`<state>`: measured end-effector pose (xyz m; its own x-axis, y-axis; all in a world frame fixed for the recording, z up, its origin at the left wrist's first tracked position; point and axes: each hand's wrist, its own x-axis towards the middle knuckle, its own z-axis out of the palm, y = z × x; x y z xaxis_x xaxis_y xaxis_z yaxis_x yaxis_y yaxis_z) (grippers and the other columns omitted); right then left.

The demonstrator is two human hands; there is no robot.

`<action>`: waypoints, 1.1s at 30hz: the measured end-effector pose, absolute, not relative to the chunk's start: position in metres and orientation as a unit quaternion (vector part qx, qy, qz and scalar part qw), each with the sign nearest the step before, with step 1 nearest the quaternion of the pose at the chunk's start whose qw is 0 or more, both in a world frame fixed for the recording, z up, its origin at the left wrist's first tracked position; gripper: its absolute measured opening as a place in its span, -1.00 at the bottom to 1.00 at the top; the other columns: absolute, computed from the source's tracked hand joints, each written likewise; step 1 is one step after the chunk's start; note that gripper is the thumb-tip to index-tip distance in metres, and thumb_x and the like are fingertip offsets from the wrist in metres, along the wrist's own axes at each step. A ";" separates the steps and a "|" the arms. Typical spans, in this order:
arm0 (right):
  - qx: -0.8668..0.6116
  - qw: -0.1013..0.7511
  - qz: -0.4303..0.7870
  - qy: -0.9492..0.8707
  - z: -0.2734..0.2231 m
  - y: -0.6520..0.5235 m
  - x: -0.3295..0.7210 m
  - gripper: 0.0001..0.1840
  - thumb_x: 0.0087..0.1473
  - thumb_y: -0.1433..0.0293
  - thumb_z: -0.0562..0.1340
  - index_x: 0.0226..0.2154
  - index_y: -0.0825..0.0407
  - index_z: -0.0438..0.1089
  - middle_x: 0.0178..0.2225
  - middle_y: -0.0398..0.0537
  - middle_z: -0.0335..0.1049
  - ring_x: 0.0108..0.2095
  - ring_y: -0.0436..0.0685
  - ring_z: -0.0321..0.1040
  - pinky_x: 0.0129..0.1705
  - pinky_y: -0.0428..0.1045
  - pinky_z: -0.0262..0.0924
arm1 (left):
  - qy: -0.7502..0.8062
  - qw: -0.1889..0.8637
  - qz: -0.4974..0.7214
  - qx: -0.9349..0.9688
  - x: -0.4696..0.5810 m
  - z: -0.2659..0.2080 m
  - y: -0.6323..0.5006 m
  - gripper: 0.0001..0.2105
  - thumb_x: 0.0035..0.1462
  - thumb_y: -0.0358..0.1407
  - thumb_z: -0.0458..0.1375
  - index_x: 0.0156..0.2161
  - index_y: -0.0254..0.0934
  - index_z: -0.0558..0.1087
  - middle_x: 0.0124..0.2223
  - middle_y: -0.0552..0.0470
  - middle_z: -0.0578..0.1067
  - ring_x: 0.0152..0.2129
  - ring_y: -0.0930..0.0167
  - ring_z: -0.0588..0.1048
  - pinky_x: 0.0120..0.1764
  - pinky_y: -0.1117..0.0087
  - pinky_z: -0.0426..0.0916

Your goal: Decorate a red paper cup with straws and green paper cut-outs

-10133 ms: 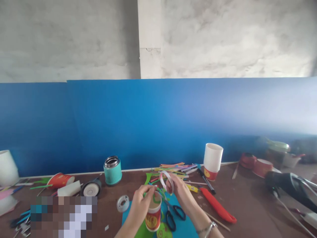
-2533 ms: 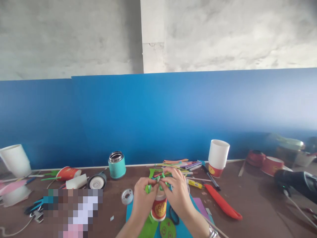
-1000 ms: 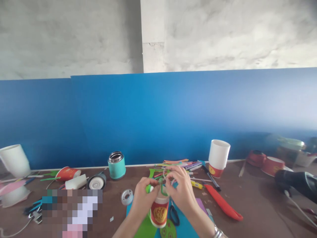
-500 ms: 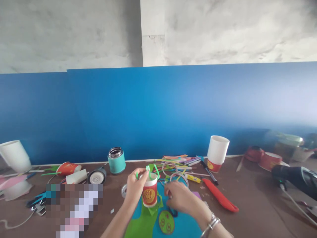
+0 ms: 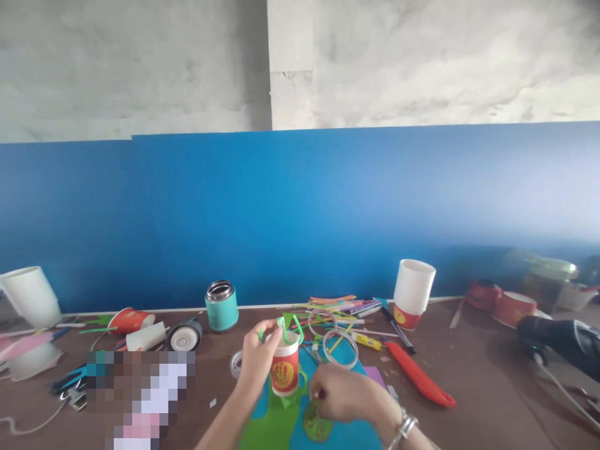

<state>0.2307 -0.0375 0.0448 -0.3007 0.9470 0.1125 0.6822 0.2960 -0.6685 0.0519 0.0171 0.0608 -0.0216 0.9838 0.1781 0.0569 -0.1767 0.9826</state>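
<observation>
My left hand point(image 5: 260, 355) is at the rim of a red and white paper cup point(image 5: 284, 375). Its thumb and forefinger pinch a small green-and-white piece above the rim, which looks like the end of a green straw. A bent green straw point(image 5: 299, 330) sticks up from the cup's right side. My right hand point(image 5: 349, 394) is low over the blue sheet, fingers curled at the upper edge of a green paper disc point(image 5: 316, 430). The disc bears a drawn face, now partly covered by the fingers and blurred. Green paper point(image 5: 272, 428) lies under and before the cup.
Behind the hands lie tape rings point(image 5: 341, 350), colored sticks point(image 5: 347, 306) and a yellow tube point(image 5: 366, 340). A turquoise jar point(image 5: 222, 306) stands left, a stack of white cups point(image 5: 415, 287) right. A red-handled tool point(image 5: 419, 375) and a black device point(image 5: 557, 337) lie farther right.
My right hand has moved down and toward me, onto the green disc's upper edge. My left hand stays at the cup's rim.
</observation>
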 end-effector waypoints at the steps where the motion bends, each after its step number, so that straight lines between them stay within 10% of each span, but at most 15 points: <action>1: -0.515 0.216 0.311 -0.769 0.055 -0.037 0.234 -0.88 -0.39 0.52 0.20 -0.72 0.00 0.41 -0.71 -0.24 0.28 -0.67 -0.05 0.09 -0.62 -0.13 -0.12 | 0.470 0.441 0.534 0.547 0.053 0.061 0.016 -0.76 -0.09 -0.19 0.20 -0.34 -0.33 0.50 -0.34 -0.05 0.58 -0.37 0.25 0.52 -0.35 0.40 0.34; 5: -0.459 0.293 0.473 -0.693 0.087 -0.032 0.234 -0.88 -0.22 0.48 0.17 -0.61 0.05 0.44 -0.67 -0.24 0.27 -0.62 -0.06 0.11 -0.56 -0.14 -0.04 | 0.455 0.487 0.510 0.543 0.057 0.058 0.014 -0.76 -0.09 -0.22 0.20 -0.32 -0.35 0.49 -0.37 -0.04 0.57 -0.40 0.28 0.50 -0.37 0.40 0.33; 11: -0.477 0.543 0.382 -0.576 0.077 -0.015 0.219 -0.86 -0.11 0.37 0.22 -0.45 0.10 0.42 -0.49 -0.11 0.39 -0.46 0.04 0.27 -0.42 -0.09 0.13 | 0.429 0.519 0.481 0.562 0.064 0.053 0.011 -0.76 -0.10 -0.24 0.20 -0.32 -0.36 0.52 -0.33 -0.06 0.57 -0.34 0.26 0.49 -0.29 0.37 0.33; 16: -0.492 0.550 0.305 -0.602 0.061 -0.003 0.221 -0.78 -0.07 0.27 0.21 -0.48 0.09 0.45 -0.11 0.07 0.36 -0.30 0.15 0.32 -0.32 -0.01 0.19 | 0.418 0.515 0.468 0.584 0.067 0.054 0.009 -0.78 -0.10 -0.31 0.17 -0.32 -0.38 0.54 -0.35 -0.07 0.56 -0.34 0.26 0.47 -0.26 0.36 0.31; 33: -0.533 0.495 0.187 -0.661 0.059 0.001 0.223 -0.87 -0.04 0.40 0.14 -0.49 0.05 0.39 -0.17 0.06 0.39 -0.09 0.20 0.26 -0.07 0.04 0.11 | 0.391 0.570 0.451 0.565 0.071 0.049 0.006 -0.78 -0.14 -0.33 0.21 -0.33 -0.40 0.51 -0.39 -0.04 0.53 -0.39 0.30 0.46 -0.28 0.38 0.31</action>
